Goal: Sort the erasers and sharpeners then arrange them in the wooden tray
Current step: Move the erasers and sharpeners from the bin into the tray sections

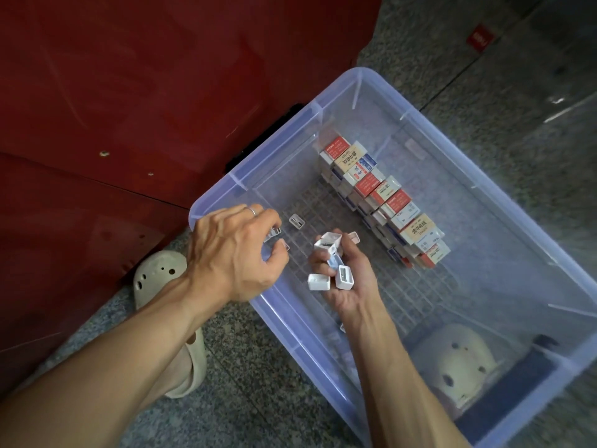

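Head view looks down into a large translucent bluish plastic tub (349,92) on a speckled grey stone floor (258,367), its base moulded in a fine grid. Stacked in a tidy slanting row along the middle of the tub are small boxed erasers (384,202) in red, white, blue and tan paper sleeves; the print on them is too small to read. One small white rectangular plastic sharpener (296,221) lies loose on the grid near the left wall. The left hand (235,253), a ring on one finger, curls down over more white sharpeners (274,235) and pinches them. The right hand (347,279), palm up, cups a cluster of white box-shaped sharpeners (332,257), metal blades showing in two. A cream perforated foam clog (158,273) stands left of the tub, another shows through its near wall. A dark red panel (129,92) rises behind.
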A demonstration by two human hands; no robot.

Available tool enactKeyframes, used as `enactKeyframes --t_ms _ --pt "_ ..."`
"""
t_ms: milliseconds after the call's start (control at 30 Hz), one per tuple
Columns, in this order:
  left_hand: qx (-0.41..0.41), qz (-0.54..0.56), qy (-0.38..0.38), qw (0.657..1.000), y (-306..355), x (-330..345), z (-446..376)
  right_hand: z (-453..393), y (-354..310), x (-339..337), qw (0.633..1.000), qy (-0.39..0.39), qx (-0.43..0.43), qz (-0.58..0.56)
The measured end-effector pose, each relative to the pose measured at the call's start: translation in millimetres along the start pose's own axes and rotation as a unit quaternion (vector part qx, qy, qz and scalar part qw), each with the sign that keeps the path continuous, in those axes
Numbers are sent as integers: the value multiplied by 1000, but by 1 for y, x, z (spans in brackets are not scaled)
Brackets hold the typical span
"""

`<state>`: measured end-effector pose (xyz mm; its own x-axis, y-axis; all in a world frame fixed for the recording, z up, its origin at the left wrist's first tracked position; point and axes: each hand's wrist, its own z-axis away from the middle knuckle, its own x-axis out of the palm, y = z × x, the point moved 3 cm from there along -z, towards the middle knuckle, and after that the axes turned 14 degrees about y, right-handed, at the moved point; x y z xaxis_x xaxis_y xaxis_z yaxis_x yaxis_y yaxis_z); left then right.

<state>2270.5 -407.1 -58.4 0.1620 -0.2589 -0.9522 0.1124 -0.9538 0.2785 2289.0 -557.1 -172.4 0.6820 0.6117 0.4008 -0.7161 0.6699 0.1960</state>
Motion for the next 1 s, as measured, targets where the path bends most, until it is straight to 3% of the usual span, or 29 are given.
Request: enactKeyframes --t_ms 267,367,500,633,767,1000 --pt "-19 -22 -31 999 3 -3 0 66 -21 27 997 -15 -67 35" --pt "-80 45 -35 995 7 -5 0 95 -28 36 995 -19 -95 32" --pt "-213 214 42 952 22 -31 8 133 -31 46 991 -25 -132 16" --pt "-311 268 98 906 32 -71 37 165 -27 52 989 -25 -148 4" --pt "-352 308 148 872 29 -102 66 195 -15 57 982 -25 -184 19" --pt "-390 372 250 804 33 -192 112 265 37 66 977 -95 -187 43"
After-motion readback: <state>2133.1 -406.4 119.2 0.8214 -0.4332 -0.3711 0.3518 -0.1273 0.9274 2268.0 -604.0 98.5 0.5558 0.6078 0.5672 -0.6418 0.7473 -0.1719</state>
